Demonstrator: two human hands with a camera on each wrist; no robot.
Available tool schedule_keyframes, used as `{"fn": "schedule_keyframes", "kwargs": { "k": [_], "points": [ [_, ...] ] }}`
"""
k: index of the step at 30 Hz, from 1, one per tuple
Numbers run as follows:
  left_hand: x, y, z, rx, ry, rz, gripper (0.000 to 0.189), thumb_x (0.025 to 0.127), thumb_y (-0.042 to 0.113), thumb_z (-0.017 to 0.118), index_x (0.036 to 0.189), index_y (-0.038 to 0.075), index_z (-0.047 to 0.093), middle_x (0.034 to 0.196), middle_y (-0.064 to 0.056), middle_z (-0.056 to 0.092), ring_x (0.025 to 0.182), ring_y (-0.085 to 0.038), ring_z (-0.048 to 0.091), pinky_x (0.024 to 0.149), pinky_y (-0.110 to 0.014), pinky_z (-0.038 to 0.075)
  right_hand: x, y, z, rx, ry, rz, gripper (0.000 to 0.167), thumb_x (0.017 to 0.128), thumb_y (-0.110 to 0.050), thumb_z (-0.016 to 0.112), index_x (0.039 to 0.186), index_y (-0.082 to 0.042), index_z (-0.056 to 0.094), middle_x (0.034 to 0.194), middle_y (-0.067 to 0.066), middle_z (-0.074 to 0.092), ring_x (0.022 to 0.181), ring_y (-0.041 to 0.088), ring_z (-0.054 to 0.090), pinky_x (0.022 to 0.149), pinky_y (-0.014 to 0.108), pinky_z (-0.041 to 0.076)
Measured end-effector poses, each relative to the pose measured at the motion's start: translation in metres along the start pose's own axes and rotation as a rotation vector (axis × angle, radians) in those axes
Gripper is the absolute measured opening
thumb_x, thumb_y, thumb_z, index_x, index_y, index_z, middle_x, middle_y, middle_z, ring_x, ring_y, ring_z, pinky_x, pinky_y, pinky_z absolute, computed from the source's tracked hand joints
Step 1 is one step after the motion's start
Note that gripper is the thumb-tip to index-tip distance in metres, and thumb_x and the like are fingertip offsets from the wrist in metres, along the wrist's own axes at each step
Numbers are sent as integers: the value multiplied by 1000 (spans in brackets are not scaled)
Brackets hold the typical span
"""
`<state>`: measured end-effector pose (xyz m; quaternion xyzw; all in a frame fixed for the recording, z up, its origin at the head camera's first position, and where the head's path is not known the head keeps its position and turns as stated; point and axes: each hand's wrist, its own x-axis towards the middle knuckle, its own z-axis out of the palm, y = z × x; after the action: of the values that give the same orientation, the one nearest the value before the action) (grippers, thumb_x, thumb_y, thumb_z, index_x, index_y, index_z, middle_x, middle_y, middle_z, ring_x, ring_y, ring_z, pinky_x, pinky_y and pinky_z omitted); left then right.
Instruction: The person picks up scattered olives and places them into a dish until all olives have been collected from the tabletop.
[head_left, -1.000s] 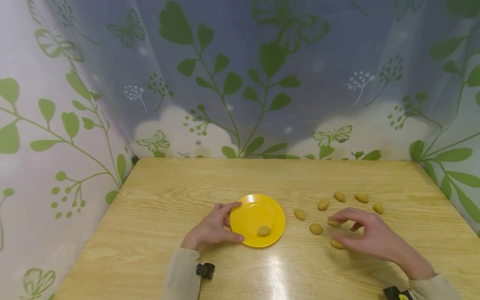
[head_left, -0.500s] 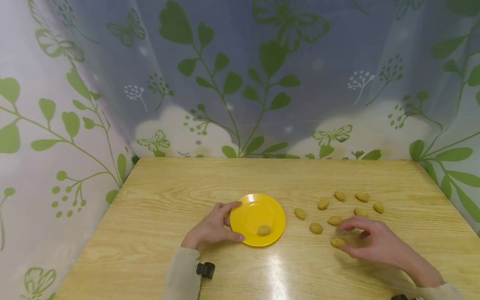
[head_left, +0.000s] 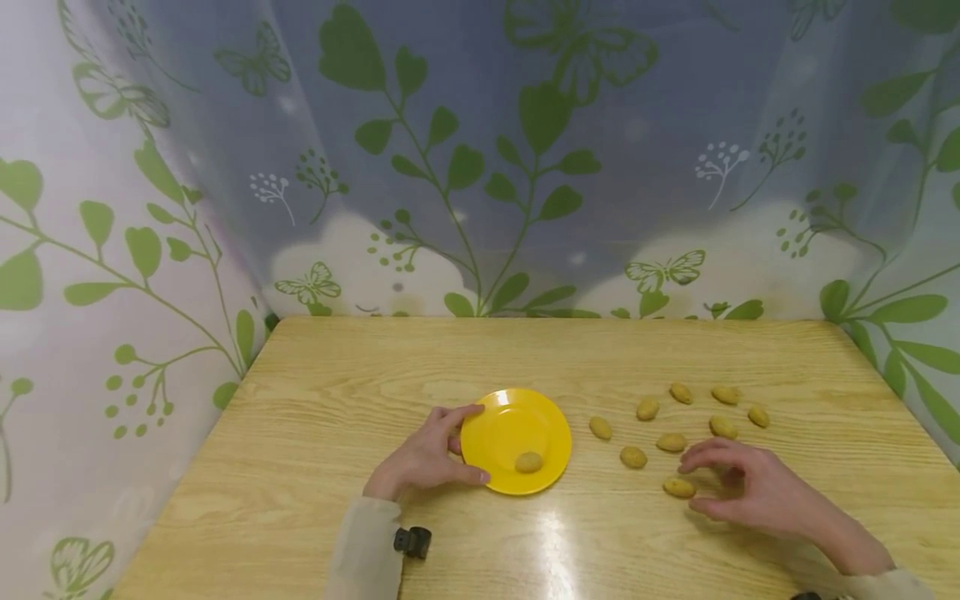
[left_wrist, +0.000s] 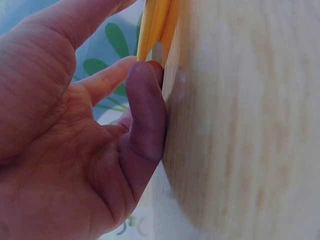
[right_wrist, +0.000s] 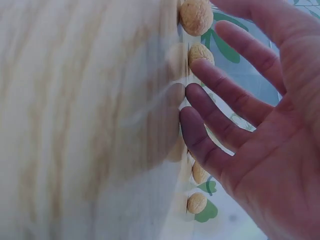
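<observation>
The left hand (head_left: 427, 454) grips the left rim of a yellow plate (head_left: 513, 427), thumb at the near side and forefinger at the far side. In the left wrist view, curled fingers (left_wrist: 145, 107) meet the plate's edge close to the tabletop. One walnut (head_left: 528, 462) lies on the plate. The right hand (head_left: 765, 496) hovers low over the table with thumb and fingers apart, holding nothing. Just beyond its thumb sits a walnut (head_left: 678, 487), and another walnut (head_left: 671, 442) lies off the fingertips. In the right wrist view the fingertips (right_wrist: 191, 117) are right at the table surface.
Several more walnuts are scattered right of the plate, among them a walnut (head_left: 600, 427) nearest it and a walnut (head_left: 758, 416) farthest right. The wooden table (head_left: 360, 367) ends at a leaf-patterned curtain (head_left: 480, 192) behind and at both sides.
The right hand has drawn back a little to the right and nearer the body, uncovering walnuts that it hid before. The left hand and the plate have stayed in place.
</observation>
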<state>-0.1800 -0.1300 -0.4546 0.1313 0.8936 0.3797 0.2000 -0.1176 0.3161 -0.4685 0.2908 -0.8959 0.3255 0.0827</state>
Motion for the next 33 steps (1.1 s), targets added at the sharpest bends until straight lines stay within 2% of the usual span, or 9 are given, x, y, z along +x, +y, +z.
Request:
{"fn": "schedule_keyframes", "kwargs": {
  "k": [12,17,33],
  "points": [
    [-1,0,1,-5,1,6,96,74,35,92,156,25,43,131,-10,46,95,-18,51,81,-34,43,-1,4,0,7,-43,54,39,74,-18,92,104,-34,74,112,-5,70,104,-9,56,73,20,48],
    [-1,0,1,-4,3,1,95,74,35,92,156,25,43,131,-10,46,95,-17,52,83,-35,44,0,6,1,-20,-39,43,38,73,-19,93,102,-35,74,111,-6,70,104,-8,57,77,16,47],
    [-1,1,0,8,3,5,95,75,35,92,156,25,43,123,-8,47,92,-18,50,80,-34,42,3,4,3,-20,-39,45,35,76,-19,91,99,-37,73,108,-8,68,102,-6,56,78,18,46]
  ]
}}
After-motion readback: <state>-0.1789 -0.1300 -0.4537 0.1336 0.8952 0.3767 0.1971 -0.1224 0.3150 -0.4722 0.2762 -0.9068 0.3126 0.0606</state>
